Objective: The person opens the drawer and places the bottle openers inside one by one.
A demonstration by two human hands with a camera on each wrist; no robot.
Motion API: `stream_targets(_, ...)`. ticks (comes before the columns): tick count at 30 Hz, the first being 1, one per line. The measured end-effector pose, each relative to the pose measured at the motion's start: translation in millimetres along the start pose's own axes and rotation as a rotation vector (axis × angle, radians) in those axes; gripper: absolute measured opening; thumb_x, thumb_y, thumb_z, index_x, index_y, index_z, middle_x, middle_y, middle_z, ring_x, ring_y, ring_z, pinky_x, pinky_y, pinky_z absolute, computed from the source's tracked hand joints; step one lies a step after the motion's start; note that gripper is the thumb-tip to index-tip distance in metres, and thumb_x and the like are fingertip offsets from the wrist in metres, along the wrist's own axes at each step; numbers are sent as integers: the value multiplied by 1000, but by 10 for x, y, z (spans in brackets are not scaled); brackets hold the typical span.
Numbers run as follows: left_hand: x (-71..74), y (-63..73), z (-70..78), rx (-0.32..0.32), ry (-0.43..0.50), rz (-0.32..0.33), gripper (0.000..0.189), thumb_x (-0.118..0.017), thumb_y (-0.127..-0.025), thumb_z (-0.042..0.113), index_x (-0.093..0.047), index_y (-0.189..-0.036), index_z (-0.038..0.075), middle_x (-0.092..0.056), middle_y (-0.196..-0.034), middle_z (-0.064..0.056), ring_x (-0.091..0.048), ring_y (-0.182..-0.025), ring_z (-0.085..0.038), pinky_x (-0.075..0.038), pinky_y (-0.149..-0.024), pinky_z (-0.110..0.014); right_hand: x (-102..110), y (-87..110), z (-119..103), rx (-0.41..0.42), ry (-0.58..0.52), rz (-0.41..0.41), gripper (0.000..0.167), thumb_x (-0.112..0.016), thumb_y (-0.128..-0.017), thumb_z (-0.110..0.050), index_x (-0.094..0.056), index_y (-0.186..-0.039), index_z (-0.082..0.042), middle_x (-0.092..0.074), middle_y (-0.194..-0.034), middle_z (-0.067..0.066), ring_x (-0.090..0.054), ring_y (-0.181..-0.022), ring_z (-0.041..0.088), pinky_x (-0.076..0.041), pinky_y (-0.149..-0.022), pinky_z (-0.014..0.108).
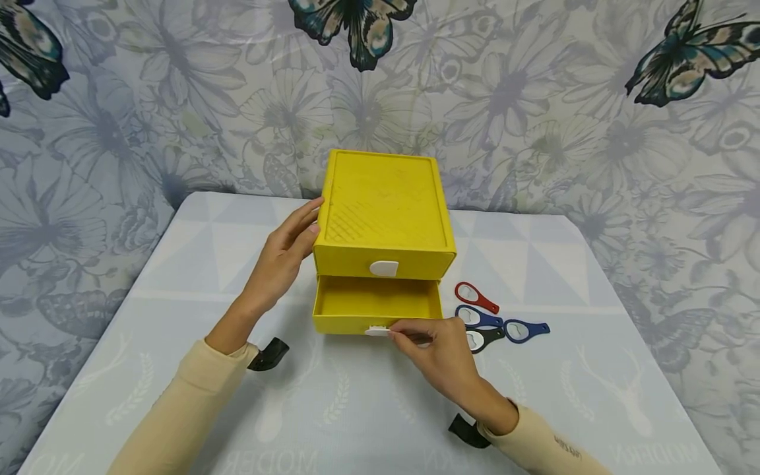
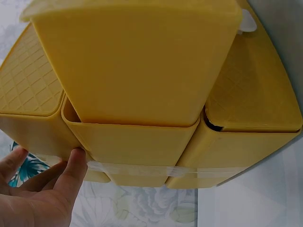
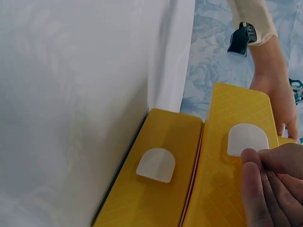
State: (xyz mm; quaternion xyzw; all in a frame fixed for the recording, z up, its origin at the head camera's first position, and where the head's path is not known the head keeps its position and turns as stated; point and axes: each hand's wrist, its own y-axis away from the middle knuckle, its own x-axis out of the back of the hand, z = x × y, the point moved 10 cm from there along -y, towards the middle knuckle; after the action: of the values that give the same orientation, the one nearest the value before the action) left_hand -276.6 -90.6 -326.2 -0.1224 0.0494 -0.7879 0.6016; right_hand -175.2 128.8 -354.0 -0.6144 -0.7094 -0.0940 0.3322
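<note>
A yellow drawer unit (image 1: 386, 204) stands on the table, its middle drawer (image 1: 338, 325) pulled partway out with nothing visible inside. Between thumb and fingers, my right hand (image 1: 442, 353) pinches the white tab handle (image 1: 375, 331) of that drawer. My left hand (image 1: 279, 257) rests against the unit's left side, its fingers fairly straight. In the left wrist view, fingertips of the left hand (image 2: 45, 194) touch the yellow side wall near a strip of clear tape (image 2: 142, 169). The right wrist view shows the closed bottom drawer (image 3: 147, 198) beside the pulled-out one.
Right of the unit lie several small magnifying-glass-shaped pieces: a red one (image 1: 489, 305), blue ones (image 1: 537, 328) and a black one (image 1: 493, 334). Dark straps (image 1: 268, 354) hang at both cuffs. A patterned cloth covers the table (image 1: 332, 422), and a floral wall covering with butterflies stands behind.
</note>
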Motion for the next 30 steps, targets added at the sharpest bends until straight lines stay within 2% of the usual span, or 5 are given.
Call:
stream_targets(12,3,20,-6,-9,-1,-1,48,-42,-109,34,-33,-157,32,-38,-159,-1,-46,-141,-21,-40,-116,-46,-59,202,-39,-50,5,-31,7,-81,-84,-9,-82,-89,-14,-78,-84,-3,-72,-78,1,-59,-67,16)
stream_targets(19,-8,24,9,-15,5,-8,49,-41,-109,33,-33,-157,31,-37,-160,0,-45,-142,-21,-40,-116,-44,-63,311,-110,-23,-7,-28,4,-80,-86,-10,-82,-89,-10,-78,-82,1,-73,-77,2,-59,-65,16)
stream_targets(24,-12,25,28,-21,7,-8,49,-41,-109,32,-33,-157,30,-38,-160,-1,-45,-141,-22,-40,-116,-45,-74,380,-136,-27,-14,-32,7,-80,-84,-6,-82,-89,-11,-78,-84,-1,-72,-75,1,-59,-65,16)
stream_targets(30,-8,33,31,-21,4,-8,49,-41,-109,33,-32,-158,30,-38,-160,-1,-45,-142,-23,-39,-117,-46,-81,444,-186,-3,-25,-29,6,-79,-85,-8,-81,-88,-13,-78,-84,1,-71,-75,0,-59,-64,16)
